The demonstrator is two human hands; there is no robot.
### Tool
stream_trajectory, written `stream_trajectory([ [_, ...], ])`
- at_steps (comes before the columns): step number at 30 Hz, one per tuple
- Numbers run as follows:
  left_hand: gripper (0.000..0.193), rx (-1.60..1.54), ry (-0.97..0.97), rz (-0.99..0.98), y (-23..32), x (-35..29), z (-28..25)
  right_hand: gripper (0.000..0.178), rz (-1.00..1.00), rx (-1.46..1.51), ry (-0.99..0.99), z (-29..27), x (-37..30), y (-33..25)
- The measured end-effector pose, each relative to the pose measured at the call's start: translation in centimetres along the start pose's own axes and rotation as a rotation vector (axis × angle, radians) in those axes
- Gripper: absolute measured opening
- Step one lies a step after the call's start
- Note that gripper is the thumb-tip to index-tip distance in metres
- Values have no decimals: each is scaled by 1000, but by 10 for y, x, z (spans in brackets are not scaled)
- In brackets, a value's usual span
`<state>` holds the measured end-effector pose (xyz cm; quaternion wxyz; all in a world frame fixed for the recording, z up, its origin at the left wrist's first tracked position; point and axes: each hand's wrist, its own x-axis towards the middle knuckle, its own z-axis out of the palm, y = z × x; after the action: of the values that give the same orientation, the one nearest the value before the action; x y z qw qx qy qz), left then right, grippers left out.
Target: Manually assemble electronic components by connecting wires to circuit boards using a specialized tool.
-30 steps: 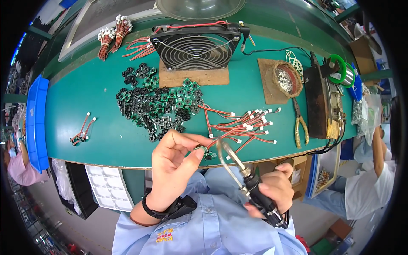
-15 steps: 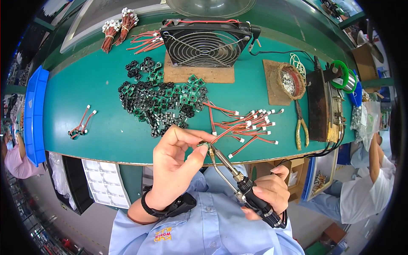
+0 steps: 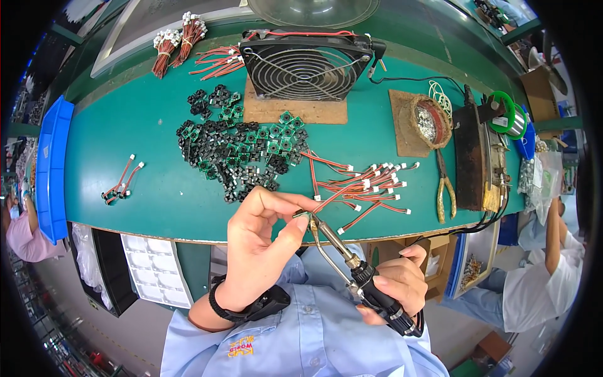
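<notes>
My left hand [image 3: 267,226] pinches a small circuit board [image 3: 302,214] between thumb and fingers, just over the front edge of the table. A red and black cable [image 3: 330,200] with a white plug runs from near the fingertips. In my right hand [image 3: 401,286] is a soldering iron [image 3: 364,274] with a metal feed tube along its side, its tip touching or very close to the board. Several cut cables with white plugs [image 3: 377,182] lie just beyond. Left of them spreads a heap of small green and black boards [image 3: 235,151].
A black fan [image 3: 306,66] stands at the back on a wooden board [image 3: 295,112]. Rightward are a round container [image 3: 431,120] of solder bits, pliers [image 3: 446,188], a soldering station [image 3: 474,157] and a green solder spool [image 3: 509,115]. Finished-looking wired boards [image 3: 122,183] and a blue bin [image 3: 53,169] lie left.
Almost nothing differs. The view has shifted very slightly; both hands, the board and the iron keep the same position.
</notes>
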<state>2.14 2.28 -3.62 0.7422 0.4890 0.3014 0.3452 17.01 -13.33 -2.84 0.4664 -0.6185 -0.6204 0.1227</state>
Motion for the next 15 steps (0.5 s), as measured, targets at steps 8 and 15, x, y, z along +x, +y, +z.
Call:
stream_trajectory([
  [8,14,-3,13,-9,2,0,1,46,-9,-6,-3,0,-1,0],
  [15,14,-24,19,-5,2,0,2,46,-7,-4,7,1,-4,0],
])
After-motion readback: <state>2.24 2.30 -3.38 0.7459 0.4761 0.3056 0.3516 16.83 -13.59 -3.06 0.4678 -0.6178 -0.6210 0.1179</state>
